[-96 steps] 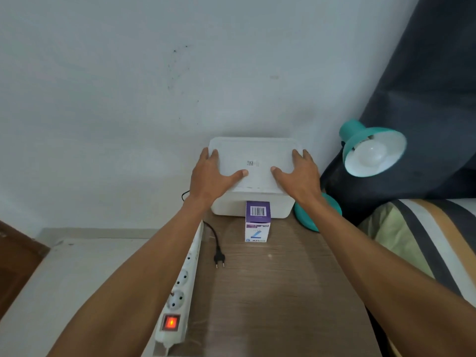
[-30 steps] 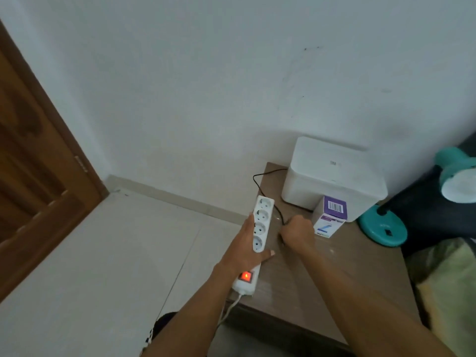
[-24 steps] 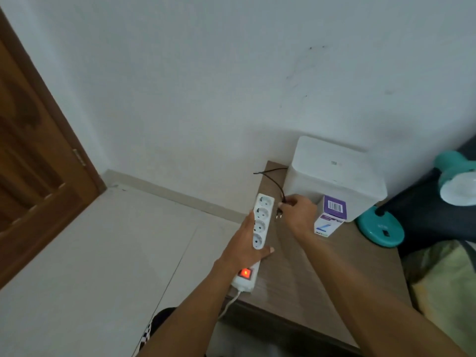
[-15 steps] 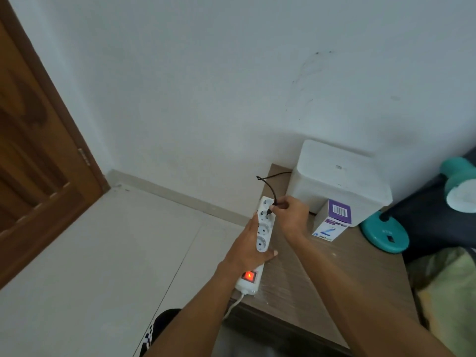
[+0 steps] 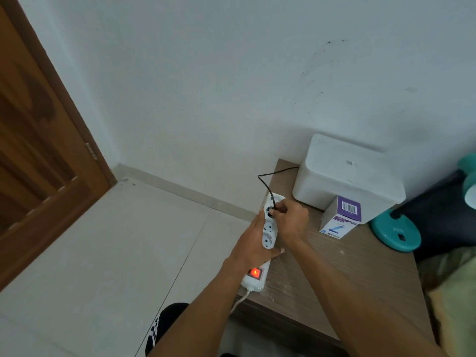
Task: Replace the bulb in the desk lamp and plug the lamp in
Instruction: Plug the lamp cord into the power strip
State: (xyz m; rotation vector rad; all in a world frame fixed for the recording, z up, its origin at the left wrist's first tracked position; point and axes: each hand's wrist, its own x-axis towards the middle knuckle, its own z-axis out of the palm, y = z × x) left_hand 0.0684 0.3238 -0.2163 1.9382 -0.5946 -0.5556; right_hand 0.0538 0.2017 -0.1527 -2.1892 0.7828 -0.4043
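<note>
1. at the left edge of the wooden table (image 5: 360,274), a white power strip (image 5: 268,237) lay lengthwise, its red switch (image 5: 254,273) lit at the near end and its white lead (image 5: 239,301) dropping over the table edge.
2. left hand (image 5: 251,247): pressed against the strip's outer side, thumb laid across the strip just nearer than the sockets, pinning it down; fingers mostly hidden behind the strip.
3. right hand (image 5: 292,222): closed narrowly, fingertips pinched on the black plug (image 5: 271,211), which sat at the second socket from the far end; how deep the plug sat could not be told.
4. black cord (image 5: 265,181): rose from the pinch, looped beyond it, then ran off to the right behind the white box (image 5: 345,181).
5. bulb carton (image 5: 340,217): purple and white, barcode on top, standing right of the pinching hand and touching the white box's front.
6. desk lamp: teal base (image 5: 395,234) on the table further right of the carton; teal shade (image 5: 470,184) cut off by the frame edge, so the bulb could not be made out.
7. wooden door (image 5: 38,150): far left of both hands, beyond pale floor tiles (image 5: 103,253).
</note>
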